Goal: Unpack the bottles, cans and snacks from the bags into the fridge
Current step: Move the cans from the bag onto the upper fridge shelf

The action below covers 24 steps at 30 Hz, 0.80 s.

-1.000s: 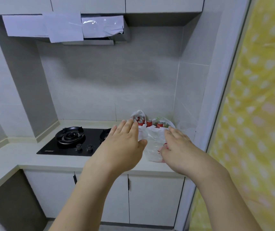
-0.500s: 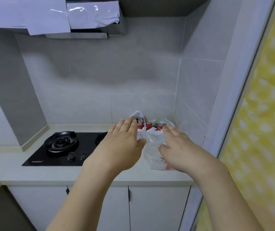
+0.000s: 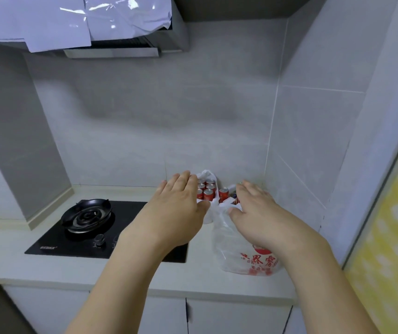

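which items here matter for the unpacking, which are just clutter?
Job:
white plastic bag
red cans
left hand
right hand

Lying about:
gas hob
range hood
yellow curtain

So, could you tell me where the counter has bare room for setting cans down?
Bare counter runs along the front edge before the black hob, plus a strip behind it by the wall. The right corner is crowded: plastic bag, red cans, both hands.

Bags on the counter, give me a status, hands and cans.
Left hand open, right hand open, both over the plastic bags. Red cans still inside. Nothing in the way.
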Motion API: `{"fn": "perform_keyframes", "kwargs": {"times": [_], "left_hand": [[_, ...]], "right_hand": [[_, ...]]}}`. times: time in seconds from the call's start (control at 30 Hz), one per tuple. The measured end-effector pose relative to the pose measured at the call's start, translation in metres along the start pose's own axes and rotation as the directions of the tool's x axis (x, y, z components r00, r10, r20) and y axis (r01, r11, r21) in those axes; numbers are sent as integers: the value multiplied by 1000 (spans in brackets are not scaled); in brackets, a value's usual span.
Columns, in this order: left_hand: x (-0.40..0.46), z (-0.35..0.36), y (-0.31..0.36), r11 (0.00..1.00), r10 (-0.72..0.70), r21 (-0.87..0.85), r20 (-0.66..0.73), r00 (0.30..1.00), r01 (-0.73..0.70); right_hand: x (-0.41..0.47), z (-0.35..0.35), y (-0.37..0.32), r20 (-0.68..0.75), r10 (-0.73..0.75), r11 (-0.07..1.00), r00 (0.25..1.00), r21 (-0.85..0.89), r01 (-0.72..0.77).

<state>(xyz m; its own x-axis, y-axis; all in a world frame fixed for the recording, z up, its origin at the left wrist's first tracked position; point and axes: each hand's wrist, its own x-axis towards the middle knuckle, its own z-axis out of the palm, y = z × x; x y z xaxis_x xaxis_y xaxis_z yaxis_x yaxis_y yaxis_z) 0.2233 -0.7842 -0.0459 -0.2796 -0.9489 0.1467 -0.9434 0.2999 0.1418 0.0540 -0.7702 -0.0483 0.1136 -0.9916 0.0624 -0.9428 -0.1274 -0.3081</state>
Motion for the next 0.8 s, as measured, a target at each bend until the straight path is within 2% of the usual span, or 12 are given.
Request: {"fn": "perform_keyframes", "kwargs": {"times": [0.33,0.8], "left_hand": [[66,18,-30,999,-34,-3,31,999,34],[160,15,-115,1000,-4,-3,34,999,4]], "right_hand": [[80,20,9,25,-21,1000,999,-5,21],[195,34,-27,-3,-27,1000,1000,7,27]]}}
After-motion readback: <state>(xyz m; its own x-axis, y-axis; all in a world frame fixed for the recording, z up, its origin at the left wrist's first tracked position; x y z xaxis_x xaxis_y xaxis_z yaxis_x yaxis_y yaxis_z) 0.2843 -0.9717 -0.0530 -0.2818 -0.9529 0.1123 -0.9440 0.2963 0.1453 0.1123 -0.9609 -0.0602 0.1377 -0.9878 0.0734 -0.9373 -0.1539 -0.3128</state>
